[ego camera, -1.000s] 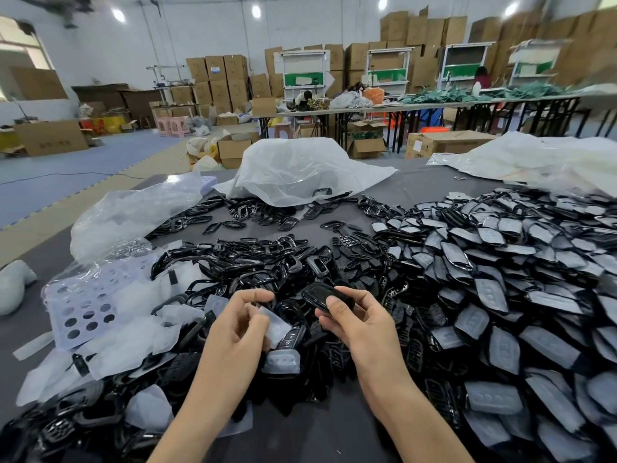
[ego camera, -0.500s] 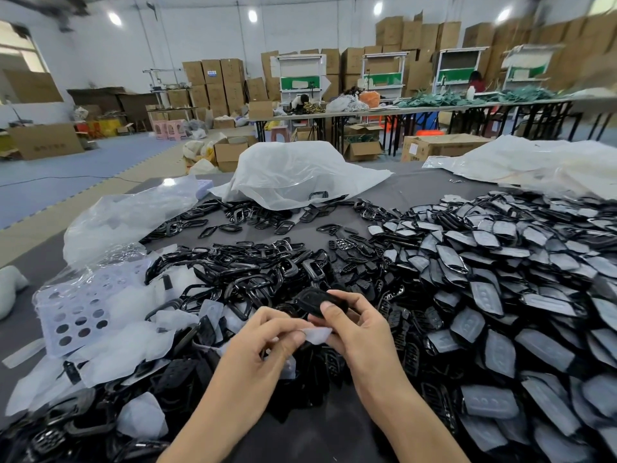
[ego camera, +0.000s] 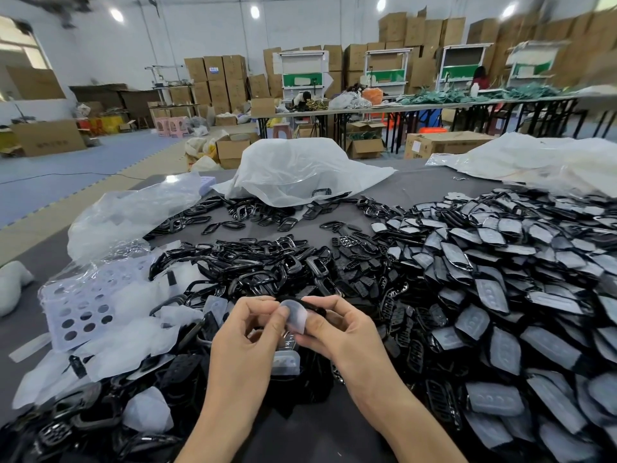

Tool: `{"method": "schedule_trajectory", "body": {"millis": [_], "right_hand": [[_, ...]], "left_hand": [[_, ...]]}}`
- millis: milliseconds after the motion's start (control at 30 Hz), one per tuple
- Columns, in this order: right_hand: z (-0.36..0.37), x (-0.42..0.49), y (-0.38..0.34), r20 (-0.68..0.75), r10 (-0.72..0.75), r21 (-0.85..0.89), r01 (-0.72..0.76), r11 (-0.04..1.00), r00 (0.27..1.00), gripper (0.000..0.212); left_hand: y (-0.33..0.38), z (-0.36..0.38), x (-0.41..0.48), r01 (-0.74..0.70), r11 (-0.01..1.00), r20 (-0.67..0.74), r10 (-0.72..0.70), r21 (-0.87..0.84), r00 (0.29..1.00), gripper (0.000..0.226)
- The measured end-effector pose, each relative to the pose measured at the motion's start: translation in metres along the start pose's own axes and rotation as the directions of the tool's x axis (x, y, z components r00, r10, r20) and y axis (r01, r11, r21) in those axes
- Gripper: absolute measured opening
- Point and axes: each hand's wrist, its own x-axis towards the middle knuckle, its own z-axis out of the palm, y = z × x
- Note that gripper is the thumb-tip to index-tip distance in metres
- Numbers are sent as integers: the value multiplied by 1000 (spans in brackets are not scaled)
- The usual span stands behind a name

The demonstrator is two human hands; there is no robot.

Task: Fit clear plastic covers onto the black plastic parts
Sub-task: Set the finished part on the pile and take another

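- Now, close to the near edge of the grey tabletop (ego camera: 424, 187), the two hands meet just above the heaps.
- The left hand (ego camera: 248, 339) has its grip pinched: thumb and forefinger nip the upper left edge of a clear plastic cover (ego camera: 296, 318).
- The right hand (ego camera: 344, 332) curls its grip round a black plastic part (ego camera: 314, 305), with the thumb lying on the right side of the cover.
- The cover sits against the near face of the part and hides most of it. Only a dark upper rim shows between the fingertips.
- A broad heap of covered parts (ego camera: 500, 295) fills the right side of the tabletop.
- Bare black frames (ego camera: 263, 262) are piled in the middle, just beyond the hands.
- Loose clear covers (ego camera: 133, 342) lie towards the left edge, beside a perforated tray (ego camera: 78, 305) under clear film.
- A white plastic bag (ego camera: 300, 168) slumps at the far edge.
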Motion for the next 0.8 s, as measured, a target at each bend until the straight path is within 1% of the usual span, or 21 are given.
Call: {"method": "schedule_trajectory", "body": {"millis": [67, 133, 200, 300, 367, 500, 567, 633, 700, 800], "right_hand": [[1, 0, -1, 28, 6, 26, -7, 1000, 1000, 15], [4, 0, -1, 61, 9, 40, -11, 999, 998, 23], [5, 0, -1, 48, -4, 12, 3, 1000, 999, 27], [2, 1, 0, -17, -38, -68, 37, 997, 999, 14], [1, 1, 0, -34, -49, -84, 45, 995, 998, 13], [-1, 1, -1, -37, -67, -98, 63, 993, 997, 12], [-1, 0, -1, -29, -72, -106, 68, 992, 997, 12], [-2, 0, 0, -7, -72, -106, 71, 992, 997, 12], [-2, 0, -1, 16, -67, -101, 68, 992, 998, 13], [-4, 1, -1, 21, -74, -138, 76, 987, 997, 14]], "left_hand": [[2, -1, 0, 2, 1000, -7, -2, -26, 1000, 8], [3, -2, 1, -3, 999, -13, 2, -43, 1000, 12], [3, -2, 3, 14, 998, -6, -14, -58, 1000, 16], [2, -1, 3, 76, 993, 56, -71, -89, 996, 18], [3, -2, 3, 101, 991, 125, -89, -92, 988, 12], [9, -7, 1, 76, 995, 227, -61, -59, 972, 13], [11, -7, 1, 66, 997, 239, -55, -41, 969, 9], [11, -8, 2, 66, 998, 246, -59, -23, 968, 17], [12, -9, 2, 87, 996, 251, -75, -36, 965, 18], [13, -8, 2, 97, 994, 257, -80, -56, 963, 8]]}}
